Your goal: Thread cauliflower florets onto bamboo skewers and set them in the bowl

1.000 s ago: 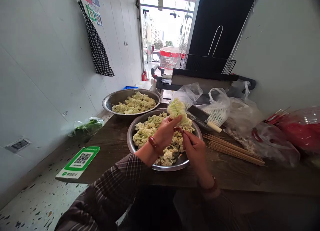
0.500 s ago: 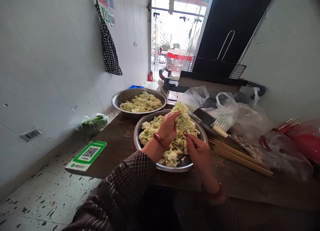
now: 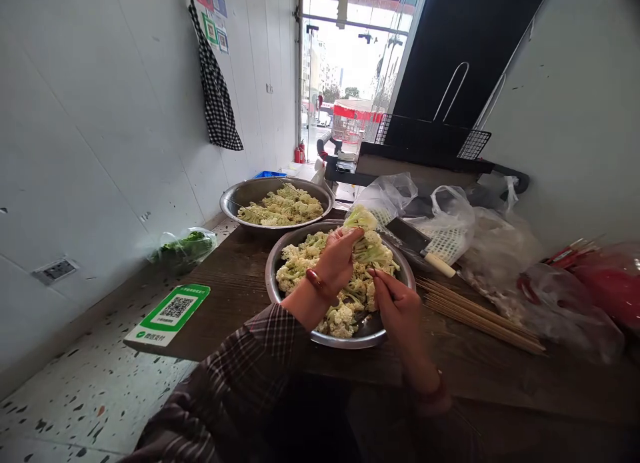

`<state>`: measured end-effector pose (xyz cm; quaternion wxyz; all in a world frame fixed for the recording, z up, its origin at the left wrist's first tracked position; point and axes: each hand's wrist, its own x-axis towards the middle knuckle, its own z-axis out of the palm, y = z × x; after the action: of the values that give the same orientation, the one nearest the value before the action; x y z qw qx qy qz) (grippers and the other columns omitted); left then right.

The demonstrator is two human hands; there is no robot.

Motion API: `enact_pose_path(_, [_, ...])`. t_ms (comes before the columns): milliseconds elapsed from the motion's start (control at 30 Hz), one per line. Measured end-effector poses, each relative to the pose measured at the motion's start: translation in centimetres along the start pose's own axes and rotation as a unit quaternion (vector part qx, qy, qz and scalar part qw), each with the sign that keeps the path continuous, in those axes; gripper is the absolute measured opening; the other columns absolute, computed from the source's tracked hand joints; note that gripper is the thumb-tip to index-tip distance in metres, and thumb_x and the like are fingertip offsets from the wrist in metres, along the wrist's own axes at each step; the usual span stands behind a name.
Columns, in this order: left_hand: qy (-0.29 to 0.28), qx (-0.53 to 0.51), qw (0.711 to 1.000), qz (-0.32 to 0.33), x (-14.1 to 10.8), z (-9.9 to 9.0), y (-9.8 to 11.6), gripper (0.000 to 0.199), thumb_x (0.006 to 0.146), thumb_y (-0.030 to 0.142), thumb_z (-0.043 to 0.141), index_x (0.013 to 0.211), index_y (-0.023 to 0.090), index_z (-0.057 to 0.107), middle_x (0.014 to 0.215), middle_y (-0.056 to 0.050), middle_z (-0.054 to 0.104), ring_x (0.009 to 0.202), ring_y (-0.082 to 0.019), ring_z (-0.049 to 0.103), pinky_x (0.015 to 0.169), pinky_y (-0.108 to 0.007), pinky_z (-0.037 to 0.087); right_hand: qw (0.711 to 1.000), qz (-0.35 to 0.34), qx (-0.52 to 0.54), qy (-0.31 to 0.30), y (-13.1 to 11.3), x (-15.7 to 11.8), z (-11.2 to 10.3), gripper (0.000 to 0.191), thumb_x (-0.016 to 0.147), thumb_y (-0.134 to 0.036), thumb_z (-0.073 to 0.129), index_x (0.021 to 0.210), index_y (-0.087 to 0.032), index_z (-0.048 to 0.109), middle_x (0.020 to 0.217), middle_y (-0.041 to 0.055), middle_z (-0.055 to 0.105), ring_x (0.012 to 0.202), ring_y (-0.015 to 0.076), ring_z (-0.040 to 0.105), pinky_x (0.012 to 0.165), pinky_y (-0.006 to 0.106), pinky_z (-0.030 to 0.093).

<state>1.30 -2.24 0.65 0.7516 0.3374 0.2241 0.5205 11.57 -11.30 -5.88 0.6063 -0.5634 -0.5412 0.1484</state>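
1. Left hand (image 3: 336,263): fingers and thumb drawn in around a pale cauliflower piece (image 3: 373,251), held raised over the near basin; reddish bracelet (image 3: 320,286) at the wrist, plaid sleeve (image 3: 273,339) behind.
2. Right hand (image 3: 400,304): fingertips pinched narrow on a thin dark stick (image 3: 373,267), just below the held cauliflower piece; stick mostly hidden by the fingers; cannot tell how deep into the stem, if at all.
3. Near basin (image 3: 269,276): metal, round, set on a dark wooden table (image 3: 235,266), directly under both hands; heaped with loose cauliflower pieces (image 3: 299,266).
4. Far basin (image 3: 225,211): metal, beyond the near one and to its left; holding more cauliflower (image 3: 287,206), with thin sticks jutting past the rim.
5. Bundle of wooden sticks (image 3: 480,316): laid slantwise on the table, right of the near basin.
6. Cleaver (image 3: 407,235): dark blade, pale handle towards the right; lying beyond the bundle, near white plastic bags (image 3: 453,209).
7. Green-and-white code card (image 3: 167,315): flat at the table's left corner.
8. Clear bag of greens (image 3: 185,244): left of the table, beside the wall.
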Motion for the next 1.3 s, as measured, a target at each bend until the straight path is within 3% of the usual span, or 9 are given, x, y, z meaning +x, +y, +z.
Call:
enact_pose_path(300, [-0.006,-0.032,0.999,0.016,-0.3,0.1,-0.4,0.018,0.069,0.015,0.076,0.076,0.015,0.060,0.066,0.003,0.062,0.061,-0.009,0.060,0.066,-0.023,0.050,1.000,0.027,0.004,-0.002,-0.4,0.1,0.0,0.033,0.088,-0.040,0.060,0.098,-0.016,0.081,0.059,0.0022,0.064,0.059,0.0179,0.059,0.059,0.030,0.049])
enact_pose_path(500, [-0.005,0.001,1.000,0.016,-0.2,-0.7,0.3,0.023,0.069,0.024,0.080,0.082,0.014,0.063,0.069,0.001,0.063,0.061,-0.010,0.058,0.063,-0.024,0.047,0.998,0.034,0.010,-0.053,-0.3,0.4,0.1,0.038,0.090,-0.041,0.057,0.107,-0.016,0.079,0.052,-0.0014,0.056,0.047,0.0147,0.052,0.050,0.028,0.045])
enact_pose_path(667, [0.044,0.050,0.992,0.108,0.2,-1.8,1.0,0.035,0.069,0.039,0.082,0.087,0.015,0.064,0.069,0.004,0.057,0.057,-0.005,0.050,0.055,-0.019,0.040,0.999,0.020,0.001,-0.043,0.3,0.2,0.2,0.039,0.091,-0.040,0.058,0.113,-0.015,0.078,0.057,0.0014,0.062,0.049,0.0153,0.055,0.049,0.028,0.046])
enact_pose_path(767, [0.056,0.077,0.988,0.122,0.4,-2.2,1.2,0.040,0.065,0.040,0.085,0.090,0.015,0.067,0.067,0.005,0.054,0.055,-0.004,0.046,0.053,-0.018,0.038,0.999,0.000,-0.002,-0.041,0.5,0.2,0.1,0.038,0.091,-0.040,0.058,0.112,-0.016,0.079,0.064,0.0048,0.069,0.057,0.0182,0.062,0.054,0.030,0.051])
enact_pose_path(1067, [0.050,0.046,0.992,0.110,0.4,-2.0,1.8,0.041,0.060,0.040,0.087,0.084,0.015,0.066,0.072,0.002,0.065,0.058,-0.007,0.055,0.053,-0.020,0.041,0.998,-0.032,-0.007,-0.044,0.6,0.0,0.2,0.032,0.090,-0.038,0.059,0.108,-0.021,0.080,0.078,0.0065,0.076,0.068,0.0211,0.070,0.063,0.033,0.057])
enact_pose_path(1300, [0.064,0.062,0.986,0.142,0.6,-2.4,1.4,0.037,0.068,0.037,0.083,0.087,0.017,0.059,0.072,0.002,0.065,0.061,-0.008,0.058,0.057,-0.020,0.043,0.999,-0.015,-0.008,-0.041,0.5,0.0,0.3,0.033,0.091,-0.038,0.058,0.106,-0.019,0.080,0.087,0.0076,0.079,0.068,0.0198,0.070,0.062,0.032,0.057])
